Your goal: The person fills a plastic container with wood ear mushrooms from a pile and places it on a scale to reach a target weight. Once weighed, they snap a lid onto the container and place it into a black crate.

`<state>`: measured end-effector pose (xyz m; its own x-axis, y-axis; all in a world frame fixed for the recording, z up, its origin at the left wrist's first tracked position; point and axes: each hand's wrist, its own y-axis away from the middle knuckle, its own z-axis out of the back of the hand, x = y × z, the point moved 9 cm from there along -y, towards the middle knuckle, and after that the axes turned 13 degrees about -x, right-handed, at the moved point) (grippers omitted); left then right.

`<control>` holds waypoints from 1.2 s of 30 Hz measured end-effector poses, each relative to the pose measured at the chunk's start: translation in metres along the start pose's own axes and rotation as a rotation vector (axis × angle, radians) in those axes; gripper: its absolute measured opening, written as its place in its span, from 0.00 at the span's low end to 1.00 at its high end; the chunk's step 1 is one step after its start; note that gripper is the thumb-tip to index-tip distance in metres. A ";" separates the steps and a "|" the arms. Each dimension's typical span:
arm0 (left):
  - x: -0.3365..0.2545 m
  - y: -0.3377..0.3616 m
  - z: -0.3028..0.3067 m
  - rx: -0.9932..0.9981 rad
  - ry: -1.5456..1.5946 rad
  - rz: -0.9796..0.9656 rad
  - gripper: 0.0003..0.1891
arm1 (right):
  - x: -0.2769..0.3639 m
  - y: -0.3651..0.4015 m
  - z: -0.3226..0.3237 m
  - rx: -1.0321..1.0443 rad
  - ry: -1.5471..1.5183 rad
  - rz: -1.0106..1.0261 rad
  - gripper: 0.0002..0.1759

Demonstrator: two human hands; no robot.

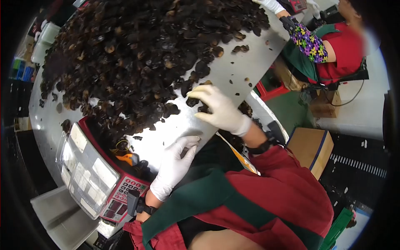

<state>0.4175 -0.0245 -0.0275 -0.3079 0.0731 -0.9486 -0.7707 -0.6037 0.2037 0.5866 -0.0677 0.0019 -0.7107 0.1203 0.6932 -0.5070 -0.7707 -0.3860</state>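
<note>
A large heap of dark brown, curled, leathery pieces that look like wood ear mushrooms [137, 54] covers much of the metal table [250, 62]. At its near right edge is my right hand [221, 110] in a white glove, fingers bent and spread from the thumb. Dark pieces lie just beyond and between its fingertips. Lower down, by the table's near edge, my gloved left hand [177, 160] is half curled. Something dark shows between its thumb and fingers, too shaded to name. Both wrists carry black straps.
A red digital scale [125, 189] with a plastic-covered top stands at left, an orange-handled object [128, 159] beside it. Grey bins [64, 216] sit below. Across the table a co-worker's floral sleeve [309, 43] reaches toward the heap. A cardboard box [308, 150] is at right.
</note>
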 end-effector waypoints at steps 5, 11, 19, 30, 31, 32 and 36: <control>-0.024 0.006 0.035 -0.102 -0.128 -0.008 0.11 | 0.012 -0.009 -0.046 -0.076 -0.147 0.051 0.07; -0.053 0.028 0.091 -0.285 0.008 -0.002 0.11 | 0.050 -0.084 -0.060 -0.209 0.075 0.228 0.28; -0.062 0.083 0.148 -0.511 0.109 0.115 0.11 | 0.091 -0.035 -0.129 0.099 0.050 0.631 0.12; -0.058 0.127 0.199 -0.762 0.097 0.089 0.09 | 0.029 -0.028 -0.035 -0.206 0.199 0.330 0.17; -0.057 0.124 0.198 -0.750 0.111 0.080 0.09 | 0.025 -0.030 -0.034 -0.208 0.231 0.302 0.21; -0.056 0.120 0.196 -0.738 0.124 0.072 0.09 | 0.028 -0.034 -0.035 -0.206 0.232 0.303 0.21; -0.062 0.086 0.176 -0.634 -0.117 0.073 0.12 | 0.054 -0.055 -0.070 -0.011 0.121 0.309 0.38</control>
<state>0.2722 0.0592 0.0910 -0.4336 0.0786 -0.8977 -0.2773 -0.9595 0.0499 0.5420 0.0254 0.0179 -0.8840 -0.0446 0.4653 -0.2630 -0.7756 -0.5739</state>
